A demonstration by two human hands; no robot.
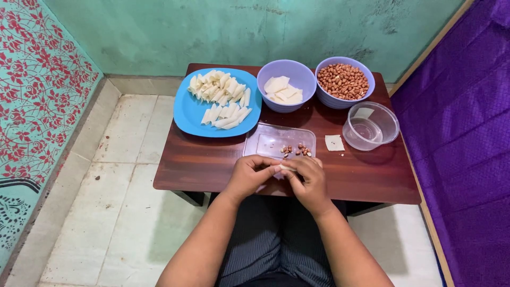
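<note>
Green plaster walls and pale floor tiles surround the low dark-red wooden table (212,165) where we work. Over its near edge our left hand (248,175) and right hand (308,180) meet, both grips pressed together on a small pale pastry piece (287,168) pinched between the fingertips; how it is folded we cannot tell.

Just beyond our hands lies a clear rectangular plastic tray (271,139) with a few loose brown peanuts (297,150) scattered near its closer edge. Right of the tray a small square white pastry sheet (334,142) lies flat on the table, and beside it stands a clear round plastic container (372,125).

Farther back, a round blue plastic plate (188,114) carries two groups of rolled white pastry cones (220,90). Next to it a lavender plastic bowl (297,72) holds a stack of square pastry sheets (284,90), and a second lavender bowl (324,95) touching it is filled with red-brown peanuts (342,81).

On the right runs a purple cloth-covered bed (467,149); on the left a teal wall with a red floral pattern (37,85).
</note>
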